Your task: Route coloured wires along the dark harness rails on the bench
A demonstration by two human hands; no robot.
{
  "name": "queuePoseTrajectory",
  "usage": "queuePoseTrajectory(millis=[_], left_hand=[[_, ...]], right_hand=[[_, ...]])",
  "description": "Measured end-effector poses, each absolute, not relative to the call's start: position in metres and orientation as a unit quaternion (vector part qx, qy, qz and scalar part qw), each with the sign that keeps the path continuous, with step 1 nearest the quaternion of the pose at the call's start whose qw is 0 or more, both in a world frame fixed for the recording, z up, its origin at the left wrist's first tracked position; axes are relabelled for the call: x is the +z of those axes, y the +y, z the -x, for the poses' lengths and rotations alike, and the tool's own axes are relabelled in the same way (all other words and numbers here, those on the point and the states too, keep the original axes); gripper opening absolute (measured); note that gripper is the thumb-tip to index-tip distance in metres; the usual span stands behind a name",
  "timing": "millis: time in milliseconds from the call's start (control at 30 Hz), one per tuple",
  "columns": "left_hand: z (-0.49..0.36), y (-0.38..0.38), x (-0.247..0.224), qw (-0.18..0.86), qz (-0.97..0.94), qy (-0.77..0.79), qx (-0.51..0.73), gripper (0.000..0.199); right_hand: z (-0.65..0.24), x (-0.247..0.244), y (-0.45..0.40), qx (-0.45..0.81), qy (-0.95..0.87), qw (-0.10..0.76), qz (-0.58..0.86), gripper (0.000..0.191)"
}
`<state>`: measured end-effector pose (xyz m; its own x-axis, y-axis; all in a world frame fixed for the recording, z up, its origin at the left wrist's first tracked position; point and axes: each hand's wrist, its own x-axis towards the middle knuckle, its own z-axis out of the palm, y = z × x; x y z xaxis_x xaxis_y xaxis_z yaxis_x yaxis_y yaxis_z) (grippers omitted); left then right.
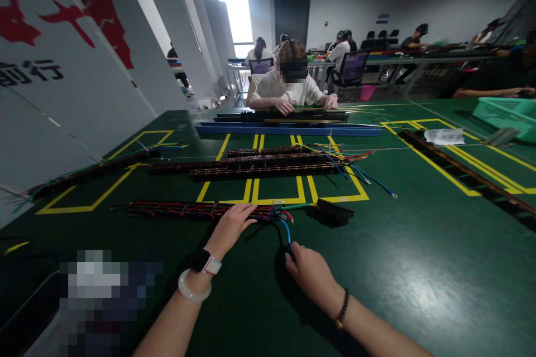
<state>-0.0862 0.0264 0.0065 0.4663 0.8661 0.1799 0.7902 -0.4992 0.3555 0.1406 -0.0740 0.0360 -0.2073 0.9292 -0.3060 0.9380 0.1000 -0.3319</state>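
Note:
A long black strip (167, 210) packed with red and blue wires lies crosswise in front of me. Near its right end, my left hand (232, 227) rests over it, fingers along the far edge and thumb along the near edge. My right hand (312, 270) is closed around a blue wire (286, 228) that bends out of the strip's right end toward me. The wire's tip is hidden in my fingers. Beyond my right hand, a green wire (299, 206) runs from the strip to a black plastic part (335, 212).
Several wired strips (259, 163) lie ahead, with blue rails (288, 129) behind them. A co-worker (288, 75) sits across the green table (402, 256). More strips lie at left (92, 173) and right (464, 170). A green basket (508, 117) stands far right; a blurred item (100, 290) is near left.

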Motion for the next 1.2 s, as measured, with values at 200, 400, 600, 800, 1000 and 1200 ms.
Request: queuePoseTrajectory(millis=[200, 400, 600, 800, 1000, 1200], left_hand=[[0.087, 0.029, 0.005, 0.11, -0.85, 0.485, 0.174, 0.04], [0.09, 0.015, 0.007, 0.077, -0.829, 0.524, 0.18, 0.049], [0.101, -0.009, -0.001, 0.022, -0.746, 0.633, 0.204, 0.062], [0.122, -0.018, -0.007, 0.026, -0.693, 0.694, 0.192, 0.065], [0.126, -0.027, 0.003, 0.027, -0.686, 0.695, 0.214, 0.064], [0.117, -0.03, 0.01, 0.013, -0.684, 0.678, 0.271, 0.06]], right_hand=[[-0.136, 0.033, -0.074, -0.18, 0.779, 0.037, -0.599, 0.023], [-0.177, 0.046, -0.035, -0.055, 0.775, -0.061, -0.627, 0.043], [-0.172, 0.039, 0.013, -0.001, 0.852, -0.105, -0.513, 0.053], [-0.161, 0.035, 0.031, -0.059, 0.851, -0.017, -0.521, 0.032], [-0.217, 0.036, 0.056, -0.03, 0.803, -0.015, -0.595, 0.032], [-0.297, 0.042, 0.083, 0.005, 0.748, 0.027, -0.663, 0.036]])
